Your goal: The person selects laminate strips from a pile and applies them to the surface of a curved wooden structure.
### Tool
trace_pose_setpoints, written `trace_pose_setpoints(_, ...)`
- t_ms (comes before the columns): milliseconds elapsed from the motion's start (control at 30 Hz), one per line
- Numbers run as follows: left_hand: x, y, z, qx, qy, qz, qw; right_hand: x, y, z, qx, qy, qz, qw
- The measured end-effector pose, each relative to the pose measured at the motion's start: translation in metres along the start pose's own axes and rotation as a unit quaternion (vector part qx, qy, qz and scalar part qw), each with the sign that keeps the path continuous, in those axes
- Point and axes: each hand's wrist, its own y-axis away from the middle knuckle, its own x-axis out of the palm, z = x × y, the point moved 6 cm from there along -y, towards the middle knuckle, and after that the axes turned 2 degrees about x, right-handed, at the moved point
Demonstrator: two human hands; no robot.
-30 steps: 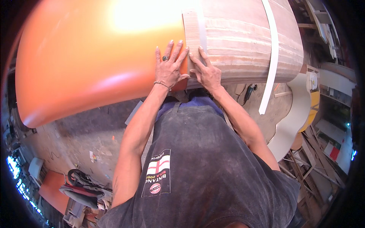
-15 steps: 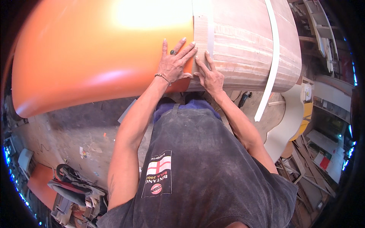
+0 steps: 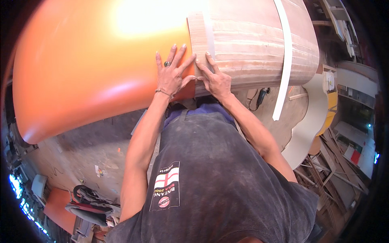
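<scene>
A glossy orange sheet [image 3: 89, 69] covers the left part of a large curved body. My left hand [image 3: 170, 77] lies on it with fingers spread, palm down, a ring and a bracelet showing; its index fingertip is at the sheet's right edge. Along that edge runs a narrow wood-grain strip [image 3: 196, 30], to the left of the bare, streaked, wood-coloured surface [image 3: 251, 44]. My right hand [image 3: 216, 81] rests at the strip with two fingers stretched out and the others bent under. The two thumbs nearly meet at the seam, low on the curve. Neither hand holds anything.
A long white strip [image 3: 287, 52] hangs over the body's right side. Below it a corded power tool [image 3: 263, 97] lies on the floor. At the right stand a pale curved panel [image 3: 306, 121] and scrap boards [image 3: 324, 174]. An orange panel [image 3: 60, 206] is at the lower left.
The whole scene has shifted and turned slightly in view. My left hand's fingers have spread wider and drawn back left from the seam. My right hand stays beside it on the strip.
</scene>
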Motion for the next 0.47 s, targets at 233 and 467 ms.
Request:
trace_pose_setpoints(233,0.005,0.018,-0.001,0.029,-0.042,-0.042,0.998,-0.004,-0.001,0.003,-0.003,-0.024,0.002,1.0)
trace_pose_setpoints(467,0.008,0.022,0.002,0.057,-0.063,-0.021,0.996,-0.004,0.0,0.002,0.0,-0.034,0.015,0.999)
